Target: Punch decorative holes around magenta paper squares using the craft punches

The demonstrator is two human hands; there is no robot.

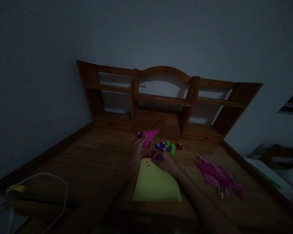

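My left hand [139,149] pinches a pink triangular piece of paper [149,136] dotted with punched holes, holding it up over the far end of a yellow sheet [156,183]. My right hand [164,161] is closed around a small purple paper punch [159,158], pressing it near the pink paper's lower edge. Tiny pink punched bits lie on the yellow sheet. Just behind my hands sits a cluster of small punches [168,147] in purple, green and red. One more purple punch [139,134] sits apart at the left of the pink paper.
A heap of pink paper strips [218,175] lies to the right on the wooden desk [88,162]. A wooden shelf hutch [161,97] stands at the back. A white cable [51,188] loops at the front left. The room is dim.
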